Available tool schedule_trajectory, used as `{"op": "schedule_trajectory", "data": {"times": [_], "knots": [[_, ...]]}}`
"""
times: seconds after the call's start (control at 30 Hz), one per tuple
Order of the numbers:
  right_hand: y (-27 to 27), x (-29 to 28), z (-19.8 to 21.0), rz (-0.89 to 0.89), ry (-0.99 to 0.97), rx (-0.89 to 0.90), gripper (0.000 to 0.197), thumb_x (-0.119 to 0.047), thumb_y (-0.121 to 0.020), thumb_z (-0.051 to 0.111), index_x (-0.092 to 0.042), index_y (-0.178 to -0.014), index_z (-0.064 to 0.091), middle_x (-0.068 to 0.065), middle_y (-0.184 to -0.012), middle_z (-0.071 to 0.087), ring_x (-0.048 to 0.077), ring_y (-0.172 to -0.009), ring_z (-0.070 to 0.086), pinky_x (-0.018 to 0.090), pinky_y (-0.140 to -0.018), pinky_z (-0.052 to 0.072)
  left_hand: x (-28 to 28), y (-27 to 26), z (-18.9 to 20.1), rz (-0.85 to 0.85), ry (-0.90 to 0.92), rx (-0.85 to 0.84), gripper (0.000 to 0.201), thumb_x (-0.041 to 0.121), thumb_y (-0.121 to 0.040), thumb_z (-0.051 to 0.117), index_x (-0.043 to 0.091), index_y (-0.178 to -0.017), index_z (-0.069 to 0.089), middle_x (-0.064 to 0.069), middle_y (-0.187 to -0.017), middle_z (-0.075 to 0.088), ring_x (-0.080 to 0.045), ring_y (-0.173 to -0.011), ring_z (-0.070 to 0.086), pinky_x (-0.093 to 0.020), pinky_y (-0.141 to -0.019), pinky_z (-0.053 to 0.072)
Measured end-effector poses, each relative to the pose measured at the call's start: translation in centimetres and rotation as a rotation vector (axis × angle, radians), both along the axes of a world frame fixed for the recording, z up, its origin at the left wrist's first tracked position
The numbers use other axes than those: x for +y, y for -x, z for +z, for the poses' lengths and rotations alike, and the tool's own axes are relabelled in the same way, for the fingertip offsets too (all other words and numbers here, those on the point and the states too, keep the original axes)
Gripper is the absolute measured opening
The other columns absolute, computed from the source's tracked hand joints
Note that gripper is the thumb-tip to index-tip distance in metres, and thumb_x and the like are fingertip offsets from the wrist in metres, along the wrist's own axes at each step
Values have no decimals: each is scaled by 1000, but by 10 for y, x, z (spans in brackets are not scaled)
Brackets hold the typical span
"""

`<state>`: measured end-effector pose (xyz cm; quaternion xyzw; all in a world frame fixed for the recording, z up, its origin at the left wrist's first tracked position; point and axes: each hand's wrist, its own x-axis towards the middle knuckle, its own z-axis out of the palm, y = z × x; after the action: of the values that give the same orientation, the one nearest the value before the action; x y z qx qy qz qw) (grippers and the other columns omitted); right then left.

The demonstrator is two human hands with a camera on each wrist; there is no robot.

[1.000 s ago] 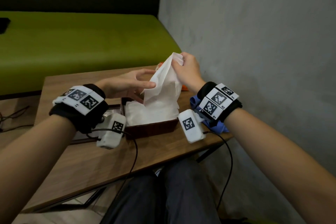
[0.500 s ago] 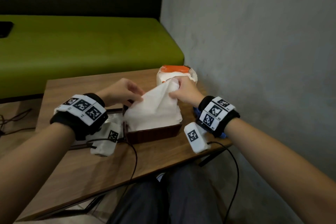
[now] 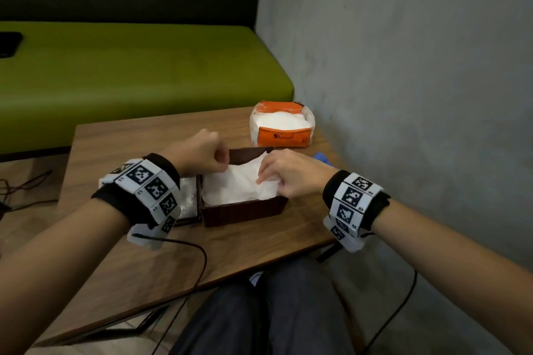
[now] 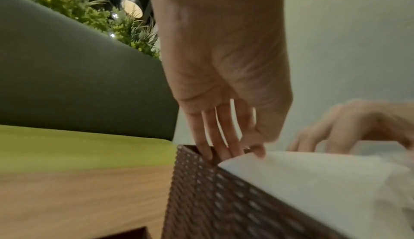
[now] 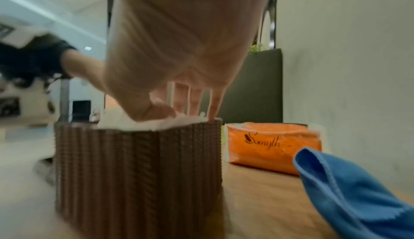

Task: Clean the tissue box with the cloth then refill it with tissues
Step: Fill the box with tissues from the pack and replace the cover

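Observation:
A brown woven tissue box [image 3: 245,212] stands open on the wooden table [image 3: 138,141], with white tissues [image 3: 230,190] lying in it. My left hand [image 3: 223,163] is at the box's far left corner. In the left wrist view its fingers [image 4: 215,143] reach down inside the box wall [image 4: 224,207] and the thumb pinches the top tissue's corner [image 4: 246,157]. My right hand [image 3: 264,179] holds the same tissue at the box's right side. In the right wrist view its thumb and fingers [image 5: 195,103] press into the tissues [image 5: 156,124] at the box's rim.
An opened orange tissue pack [image 3: 281,124] sits at the table's far right corner by the grey wall. The blue cloth [image 3: 321,158] lies right of the box, behind my right hand. The box's lid [image 3: 187,204] lies left of the box. A green bench [image 3: 129,72] runs behind the table.
Both hands have come down with the raised tissue, which now lies flat on the stack in the box. The left hand moved to the box's far left corner.

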<state>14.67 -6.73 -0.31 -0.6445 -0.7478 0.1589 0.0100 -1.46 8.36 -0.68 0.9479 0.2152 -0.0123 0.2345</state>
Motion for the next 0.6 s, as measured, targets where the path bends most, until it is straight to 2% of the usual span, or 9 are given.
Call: {"op": "schedule_trajectory", "data": {"times": [0.03,0.1,0.17,0.23,0.3,0.33,0.47,0.53,0.6], "knots": [[-1,2,4,-81,29,57,47,-2,-72,54,-16,-115,65,8,-121,63,23,-115,53,39,-99,44,-3,-2,1,-5,-16,-80,13,9,-74,61,15,-66,69,-5,-80,71,-20,-75,64,-37,-71,55],[-6,5,12,-235,66,195,46,-14,-73,49,-21,-117,63,11,-124,62,27,-115,55,45,-99,45,-13,-7,6,-34,0,-197,8,9,-74,63,12,-71,69,-4,-82,70,-16,-74,63,-35,-73,55],[-9,7,17,-300,5,314,44,-22,-73,41,-19,-109,67,11,-116,66,28,-105,60,48,-93,48,-21,-10,6,-86,47,-171,5,14,-73,70,12,-78,71,0,-77,67,-8,-69,59,-29,-70,53],[-3,6,15,-316,-110,338,34,-24,-82,43,-14,-98,72,9,-105,69,21,-95,61,44,-87,50,-26,-13,0,-140,19,-30,15,26,-71,76,16,-81,72,2,-81,65,-6,-70,55,-26,-69,49],[4,5,9,-272,-143,257,28,-29,-89,53,-10,-85,73,10,-88,70,21,-80,62,43,-74,51,-28,-16,-8,-150,-48,103,23,33,-71,76,19,-88,71,0,-94,66,-8,-77,53,-24,-69,44],[7,4,4,-221,-96,161,28,-30,-89,56,-9,-81,73,10,-84,70,22,-76,62,43,-70,51,-29,-16,-11,-135,-83,134,26,33,-72,74,20,-94,69,0,-100,65,-9,-80,54,-24,-70,42],[9,9,-9,-26,46,-263,20,-10,-85,50,-5,-89,70,12,-99,70,30,-92,63,42,-75,53,-37,-16,-23,-56,-229,174,31,32,-82,63,21,-111,63,1,-117,58,-18,-107,56,-26,-76,37],[9,11,-14,-1,40,-321,18,-6,-84,50,-4,-88,68,14,-99,69,34,-93,62,42,-75,52,-39,-17,-28,-20,-208,196,31,33,-85,59,20,-113,62,0,-121,56,-19,-111,54,-28,-82,40],[9,11,-14,-35,34,-271,23,-3,-84,52,-7,-98,68,12,-106,69,32,-100,61,41,-81,52,-37,-16,-26,17,-145,189,32,36,-85,59,18,-111,64,-1,-121,56,-20,-111,54,-29,-86,42]]}}
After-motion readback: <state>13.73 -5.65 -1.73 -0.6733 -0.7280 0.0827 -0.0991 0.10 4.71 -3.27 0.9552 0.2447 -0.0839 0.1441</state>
